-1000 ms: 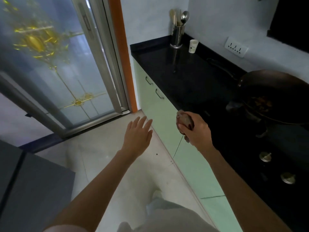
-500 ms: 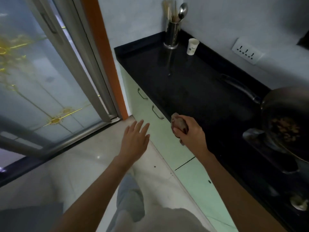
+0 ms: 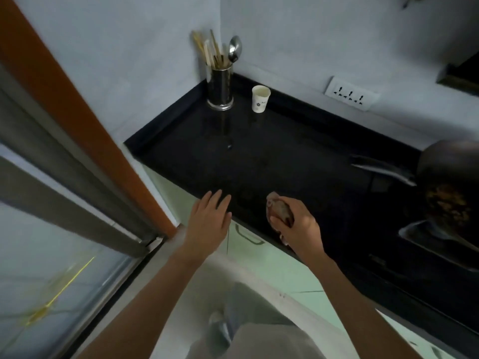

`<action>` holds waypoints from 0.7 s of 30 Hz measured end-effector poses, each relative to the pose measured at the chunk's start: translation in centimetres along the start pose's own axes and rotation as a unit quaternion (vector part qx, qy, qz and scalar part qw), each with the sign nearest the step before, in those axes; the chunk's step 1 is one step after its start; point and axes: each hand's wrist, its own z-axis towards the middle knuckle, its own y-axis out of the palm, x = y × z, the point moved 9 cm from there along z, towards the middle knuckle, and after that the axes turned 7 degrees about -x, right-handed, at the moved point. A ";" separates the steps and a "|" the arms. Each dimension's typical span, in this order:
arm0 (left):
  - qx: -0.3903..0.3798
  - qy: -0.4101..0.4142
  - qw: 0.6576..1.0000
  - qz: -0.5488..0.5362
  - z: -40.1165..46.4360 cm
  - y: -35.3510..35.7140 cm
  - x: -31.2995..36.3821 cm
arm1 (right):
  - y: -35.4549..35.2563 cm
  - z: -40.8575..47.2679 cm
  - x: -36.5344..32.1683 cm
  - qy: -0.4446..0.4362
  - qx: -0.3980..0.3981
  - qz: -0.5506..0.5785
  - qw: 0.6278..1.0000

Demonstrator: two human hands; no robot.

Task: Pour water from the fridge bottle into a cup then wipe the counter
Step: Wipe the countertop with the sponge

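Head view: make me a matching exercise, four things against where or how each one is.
Things:
1. paper cup
2. cloth
3. utensil holder
4. wok

States:
A. bunched in the right hand
B. in the counter's back corner, holding a spoon and chopsticks
C. at the right edge, food inside
D. upright on the counter, right of the holder

Pairs: 1-D, 2-A, 3-B, 4-C

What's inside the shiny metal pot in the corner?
The metal pot holds a spoon and some wooden sticks, all standing up. Their lower ends are hidden by its wall, and so is anything else down inside.
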 end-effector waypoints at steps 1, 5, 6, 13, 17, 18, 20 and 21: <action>-0.005 0.011 1.000 0.001 1.3 0.0 -0.1 | 0.1 0.6 0.6 0.018 0.002 0.001 1.000; -0.035 0.049 0.998 0.006 7.0 0.3 -0.7 | 0.1 4.0 2.0 0.046 0.031 -0.012 0.998; -0.034 0.057 0.998 0.008 8.4 0.1 -0.7 | 0.0 5.0 2.2 0.051 0.042 -0.013 0.998; -0.077 0.124 0.989 0.027 16.6 0.0 -0.9 | -0.2 10.2 4.2 0.120 0.099 0.006 0.988; -0.101 0.154 0.983 0.024 19.5 0.2 -1.4 | -0.2 12.0 4.8 0.159 0.113 0.002 0.981; -0.105 0.161 0.981 0.026 20.1 0.4 -1.6 | -0.2 12.3 4.8 0.167 0.115 0.001 0.979; -0.117 0.181 0.976 0.031 21.5 0.6 -1.8 | -0.5 13.1 4.9 0.175 0.129 -0.007 0.976; -0.124 0.191 0.973 0.031 22.4 0.7 -1.8 | -0.6 13.6 4.9 0.180 0.138 -0.014 0.974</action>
